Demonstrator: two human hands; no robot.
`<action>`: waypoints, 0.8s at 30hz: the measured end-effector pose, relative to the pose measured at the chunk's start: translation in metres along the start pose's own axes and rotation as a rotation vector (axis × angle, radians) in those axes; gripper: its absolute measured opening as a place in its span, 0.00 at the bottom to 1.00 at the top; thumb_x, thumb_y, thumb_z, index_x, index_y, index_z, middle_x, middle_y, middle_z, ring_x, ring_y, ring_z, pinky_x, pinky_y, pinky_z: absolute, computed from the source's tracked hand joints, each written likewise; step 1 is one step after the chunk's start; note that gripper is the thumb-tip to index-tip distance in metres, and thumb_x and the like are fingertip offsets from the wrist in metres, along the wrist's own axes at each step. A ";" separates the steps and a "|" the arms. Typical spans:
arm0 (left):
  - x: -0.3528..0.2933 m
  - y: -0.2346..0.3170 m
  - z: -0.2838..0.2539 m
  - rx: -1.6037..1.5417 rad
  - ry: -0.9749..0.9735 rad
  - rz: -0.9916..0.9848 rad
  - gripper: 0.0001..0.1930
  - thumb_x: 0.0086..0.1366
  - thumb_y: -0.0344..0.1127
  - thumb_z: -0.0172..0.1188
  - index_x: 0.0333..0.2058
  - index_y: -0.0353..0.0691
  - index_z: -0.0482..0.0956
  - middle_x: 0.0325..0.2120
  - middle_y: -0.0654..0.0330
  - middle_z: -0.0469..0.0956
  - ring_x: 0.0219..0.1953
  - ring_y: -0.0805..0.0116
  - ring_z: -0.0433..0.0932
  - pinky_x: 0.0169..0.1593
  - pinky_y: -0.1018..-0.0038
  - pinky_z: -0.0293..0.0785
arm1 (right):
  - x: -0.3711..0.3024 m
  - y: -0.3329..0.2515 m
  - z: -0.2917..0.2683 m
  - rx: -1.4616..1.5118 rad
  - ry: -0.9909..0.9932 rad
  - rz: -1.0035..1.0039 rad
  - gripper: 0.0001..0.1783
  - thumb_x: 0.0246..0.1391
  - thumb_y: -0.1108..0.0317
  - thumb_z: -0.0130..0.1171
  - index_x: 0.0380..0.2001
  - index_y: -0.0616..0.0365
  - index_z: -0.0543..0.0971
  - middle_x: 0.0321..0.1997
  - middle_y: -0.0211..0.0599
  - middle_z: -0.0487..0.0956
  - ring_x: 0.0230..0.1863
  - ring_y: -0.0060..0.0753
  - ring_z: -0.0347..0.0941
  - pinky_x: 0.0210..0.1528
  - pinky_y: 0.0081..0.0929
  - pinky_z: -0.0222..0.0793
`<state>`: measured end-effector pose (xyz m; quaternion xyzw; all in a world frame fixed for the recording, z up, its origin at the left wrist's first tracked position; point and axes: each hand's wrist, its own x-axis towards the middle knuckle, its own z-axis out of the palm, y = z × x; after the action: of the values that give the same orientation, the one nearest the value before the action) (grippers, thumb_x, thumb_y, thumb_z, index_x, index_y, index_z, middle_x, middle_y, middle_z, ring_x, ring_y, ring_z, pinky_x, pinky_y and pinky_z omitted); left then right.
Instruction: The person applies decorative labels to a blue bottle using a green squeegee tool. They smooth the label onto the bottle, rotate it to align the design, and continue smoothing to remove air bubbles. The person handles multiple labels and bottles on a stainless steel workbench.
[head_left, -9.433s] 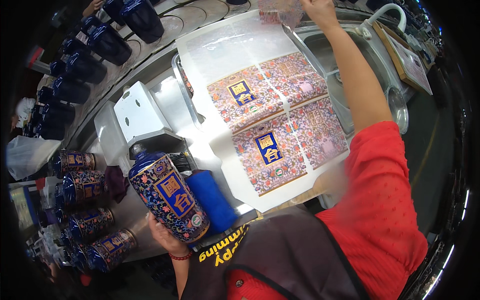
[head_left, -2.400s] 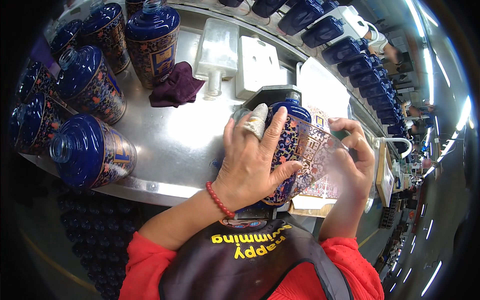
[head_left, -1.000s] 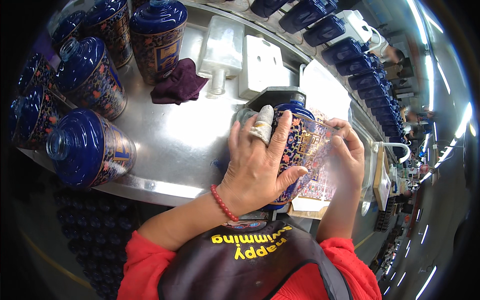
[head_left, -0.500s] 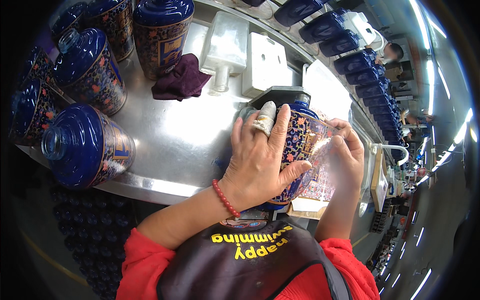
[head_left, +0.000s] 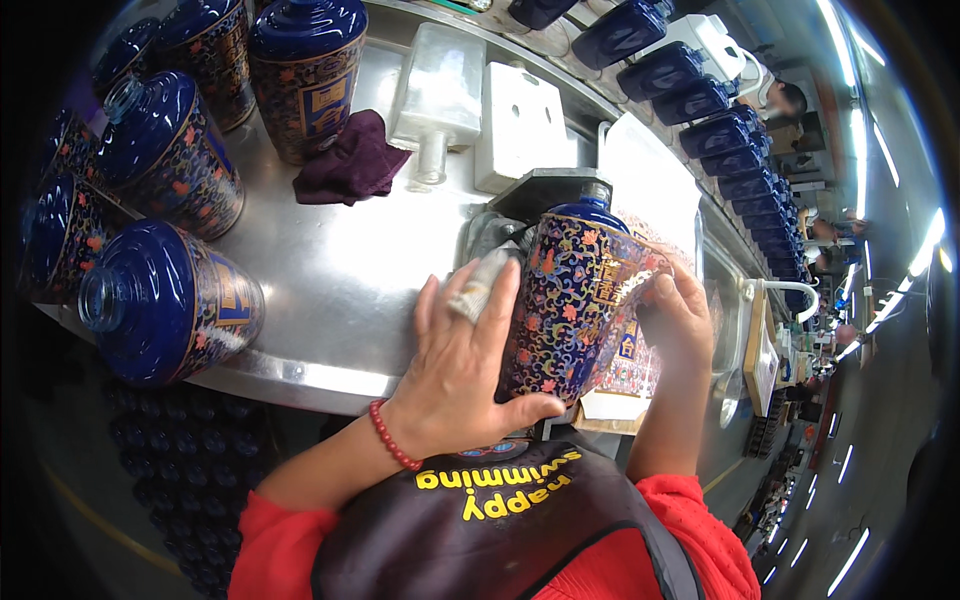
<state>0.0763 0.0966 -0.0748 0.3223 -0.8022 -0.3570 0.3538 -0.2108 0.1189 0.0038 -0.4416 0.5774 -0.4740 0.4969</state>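
Observation:
A dark blue bottle (head_left: pixel 592 212) leans on its side before me against a black holder, its neck pointing away. Around its body lies a flower-patterned decal sheet (head_left: pixel 560 300), its right edge lifted off the bottle. My right hand (head_left: pixel 685 310) pinches that lifted edge between thumb and fingertips. My left hand (head_left: pixel 455 365) is open at the bottle's left side, thumb stretched along its lower end. A whitish wrap (head_left: pixel 483 285) covers one of its fingers, blurred by motion. More printed decal sheets (head_left: pixel 632 375) lie under and beside my right hand.
Decorated blue bottles (head_left: pixel 180 305) stand on the metal bench (head_left: pixel 340 270) at left. A purple cloth (head_left: pixel 355 165), a transparent bottle (head_left: pixel 437 90) and a white block (head_left: pixel 520 125) lie farther back. Plain blue bottles (head_left: pixel 695 100) line the far right, where a person works.
My left hand has slid left and down off the bottle's front to its side, uncovering more of the pattern. My right hand still pinches the sheet's edge, slightly lower.

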 end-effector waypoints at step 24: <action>-0.020 0.000 0.012 0.105 -0.016 0.045 0.61 0.59 0.77 0.53 0.71 0.26 0.48 0.60 0.34 0.66 0.69 0.38 0.56 0.69 0.33 0.36 | -0.014 0.030 -0.011 0.211 -0.147 -0.033 0.18 0.68 0.66 0.56 0.56 0.65 0.76 0.51 0.40 0.82 0.52 0.31 0.79 0.58 0.32 0.73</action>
<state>0.0779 0.1160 -0.0876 0.3197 -0.8296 -0.3089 0.3378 -0.2215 0.1386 -0.0231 -0.4299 0.4787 -0.5067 0.5738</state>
